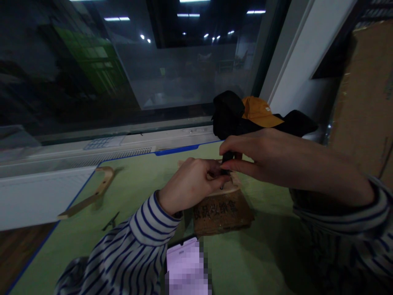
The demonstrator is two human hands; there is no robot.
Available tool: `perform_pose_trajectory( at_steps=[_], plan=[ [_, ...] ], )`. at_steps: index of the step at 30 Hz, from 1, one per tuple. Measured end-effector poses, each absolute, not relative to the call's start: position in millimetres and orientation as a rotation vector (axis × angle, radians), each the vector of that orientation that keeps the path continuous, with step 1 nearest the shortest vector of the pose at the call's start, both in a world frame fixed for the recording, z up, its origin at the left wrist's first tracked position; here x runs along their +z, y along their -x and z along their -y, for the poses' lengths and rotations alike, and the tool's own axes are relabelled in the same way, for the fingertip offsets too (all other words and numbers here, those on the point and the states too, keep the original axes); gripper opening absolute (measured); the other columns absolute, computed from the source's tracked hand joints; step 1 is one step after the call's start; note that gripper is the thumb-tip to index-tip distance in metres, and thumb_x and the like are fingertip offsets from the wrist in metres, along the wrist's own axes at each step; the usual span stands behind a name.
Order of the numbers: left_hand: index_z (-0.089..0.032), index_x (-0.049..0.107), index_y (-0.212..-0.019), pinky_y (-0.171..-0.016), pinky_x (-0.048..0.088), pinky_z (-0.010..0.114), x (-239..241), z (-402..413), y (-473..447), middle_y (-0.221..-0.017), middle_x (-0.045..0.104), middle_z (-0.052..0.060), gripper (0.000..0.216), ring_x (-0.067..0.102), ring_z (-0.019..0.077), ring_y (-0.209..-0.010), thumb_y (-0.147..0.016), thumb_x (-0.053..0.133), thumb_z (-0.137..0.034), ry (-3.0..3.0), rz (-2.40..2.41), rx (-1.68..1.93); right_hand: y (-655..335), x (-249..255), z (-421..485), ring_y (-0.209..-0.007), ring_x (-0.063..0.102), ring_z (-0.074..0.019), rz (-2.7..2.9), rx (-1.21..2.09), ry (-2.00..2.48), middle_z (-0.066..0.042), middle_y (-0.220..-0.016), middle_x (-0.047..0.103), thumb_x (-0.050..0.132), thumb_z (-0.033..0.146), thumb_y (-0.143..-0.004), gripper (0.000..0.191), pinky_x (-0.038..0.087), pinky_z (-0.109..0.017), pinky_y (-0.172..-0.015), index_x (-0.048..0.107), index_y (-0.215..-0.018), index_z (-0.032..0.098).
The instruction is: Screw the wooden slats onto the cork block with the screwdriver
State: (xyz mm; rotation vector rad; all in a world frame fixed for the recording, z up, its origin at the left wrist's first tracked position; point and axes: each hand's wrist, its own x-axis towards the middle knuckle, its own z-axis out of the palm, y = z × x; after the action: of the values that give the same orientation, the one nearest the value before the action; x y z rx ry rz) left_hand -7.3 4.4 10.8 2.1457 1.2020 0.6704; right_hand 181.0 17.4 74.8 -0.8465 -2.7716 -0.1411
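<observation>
My right hand (pixel 248 153) comes in from the right, its thumb and fingers closed on a small black piece (pixel 227 156) whose kind I cannot make out. My left hand (pixel 196 180) is curled just below and left of it, thumb and fingertips drawn together. What those fingertips grip is hidden. Beneath both hands lies a pale wooden piece (pixel 235 184), with a small dark pin-like part (pixel 221 187) showing on it. The wood rests on a brown cardboard box (pixel 224 217) with dark printed characters.
A bent wooden strip (pixel 98 192) and thin dark metal pieces (pixel 111 221) lie on the green tabletop (pixel 144 174) at left. In front is a lit phone (pixel 187 266). Behind are a black cap (pixel 227 112), an orange cap (pixel 260 110) and a window; a tall carton (pixel 362 98) stands right.
</observation>
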Motion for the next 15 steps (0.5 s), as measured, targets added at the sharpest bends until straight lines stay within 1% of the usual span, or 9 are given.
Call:
perform_pose_trajectory(
  at_steps=[5,7,11,15],
  plan=[
    [-0.019,0.071,-0.094,-0.061,0.046,0.027,10.6,-3.9,8.8,-0.08,0.072,0.004,0.024,0.065,0.0184,-0.073,-0.085,0.056,-0.035,-2.148,-1.208,0.647,-180.3,74.0,-16.0,-0.071,0.063,-0.016,2.767,-0.135,0.815,-0.003,-0.086,0.067,0.053,0.03,-0.09,0.021,0.04,-0.026,-0.06,0.058,-0.107,0.019],
    [-0.019,0.071,-0.094,-0.06,0.046,0.026,10.2,-3.8,9.1,-0.079,0.072,0.004,0.024,0.065,0.0182,-0.072,-0.085,0.056,-0.035,-2.15,-1.212,0.643,-180.0,73.7,-16.2,-0.075,0.063,-0.0166,2.782,-0.106,0.802,-0.003,-0.088,0.068,0.051,0.03,-0.09,0.022,0.04,-0.027,-0.062,0.059,-0.108,0.019],
    [-0.02,0.071,-0.095,-0.062,0.046,0.027,10.3,-4.4,8.9,-0.078,0.072,0.004,0.025,0.065,0.0188,-0.073,-0.084,0.057,-0.037,-2.172,-1.236,0.642,-180.0,73.7,-17.6,-0.07,0.062,-0.0153,2.794,-0.076,0.818,-0.002,-0.082,0.067,0.05,0.027,-0.091,0.015,0.039,-0.026,-0.06,0.06,-0.099,0.019],
    [-0.022,0.071,-0.094,-0.064,0.046,0.027,11.7,-4.8,8.0,-0.08,0.072,0.003,0.023,0.065,0.0192,-0.075,-0.082,0.06,-0.038,-2.187,-1.248,0.678,-181.3,74.1,-18.0,-0.066,0.061,-0.0145,2.785,-0.106,0.822,-0.001,-0.078,0.065,0.051,0.027,-0.09,0.013,0.038,-0.026,-0.058,0.06,-0.097,0.02]
  ],
)
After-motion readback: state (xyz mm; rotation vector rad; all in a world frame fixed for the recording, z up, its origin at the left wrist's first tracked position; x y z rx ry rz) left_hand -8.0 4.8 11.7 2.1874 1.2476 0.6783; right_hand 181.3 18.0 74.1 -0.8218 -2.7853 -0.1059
